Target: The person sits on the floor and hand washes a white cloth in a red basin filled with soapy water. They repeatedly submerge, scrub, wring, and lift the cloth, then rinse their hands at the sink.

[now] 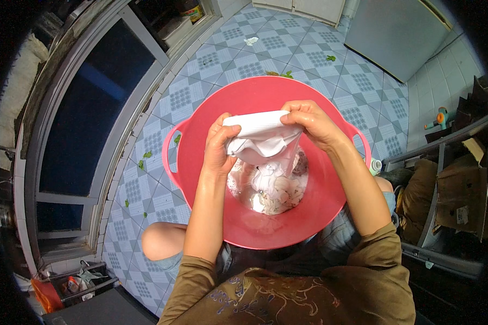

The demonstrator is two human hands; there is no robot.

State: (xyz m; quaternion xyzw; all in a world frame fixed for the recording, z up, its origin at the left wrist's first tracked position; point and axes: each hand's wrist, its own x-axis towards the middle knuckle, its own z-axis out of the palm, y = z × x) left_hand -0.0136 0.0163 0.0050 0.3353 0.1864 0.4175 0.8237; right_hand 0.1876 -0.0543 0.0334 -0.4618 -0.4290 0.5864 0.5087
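Note:
A white cloth garment [260, 134] with a ribbed band along its top is stretched between my two hands. My left hand [221, 144] grips the band's left end, thumb in front. At the right end my right hand [305, 118] pinches the same band between thumb and fingers. Both hands look wet. The garment hangs over a pink plastic tub [264, 231] with two side handles. Lower down in the tub, several pale wet clothes [274, 191] lie in sudsy water. Where the garment's lower end meets them is hard to make out.
Blue patterned floor tiles [181, 99] surround the tub, with scattered green leaves [147, 154] and a crumpled white tissue [251, 41]. A white-capped bottle [375, 166] stands by the right handle. Shelving with a cardboard box [460, 195] is at right; a sliding glass door [97, 109] is at left.

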